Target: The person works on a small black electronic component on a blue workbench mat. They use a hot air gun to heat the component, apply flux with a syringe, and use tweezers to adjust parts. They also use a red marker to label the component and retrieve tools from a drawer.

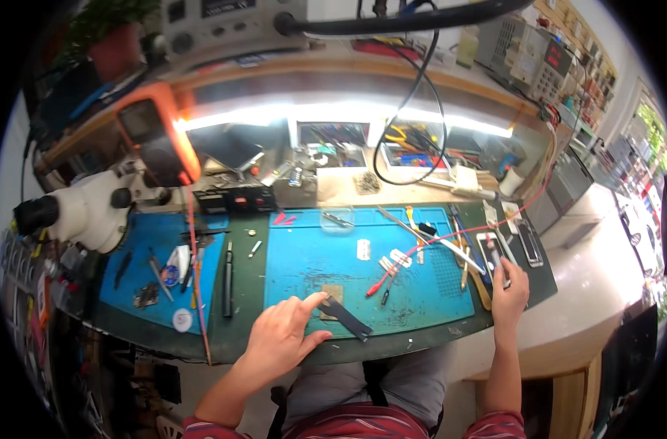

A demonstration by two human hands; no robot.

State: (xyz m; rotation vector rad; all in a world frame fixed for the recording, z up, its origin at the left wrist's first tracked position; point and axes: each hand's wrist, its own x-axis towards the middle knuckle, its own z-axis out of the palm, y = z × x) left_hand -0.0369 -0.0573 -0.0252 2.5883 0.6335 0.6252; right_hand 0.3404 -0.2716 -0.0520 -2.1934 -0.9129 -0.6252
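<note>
Left hand (279,338), thumb and forefinger apart, forefinger tip at the black strip (346,320) lying partly over a tan square (334,290) on the blue mat (297,252). Right hand (510,294), fingers bent by a white phone (488,251); can't tell what they grip.

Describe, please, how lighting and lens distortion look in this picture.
Head view: the light strip glares nearly white; in the same head view, the shelf bends into an arc and the corners are black; there too, the left hand and right hand look fairly clear.
</note>
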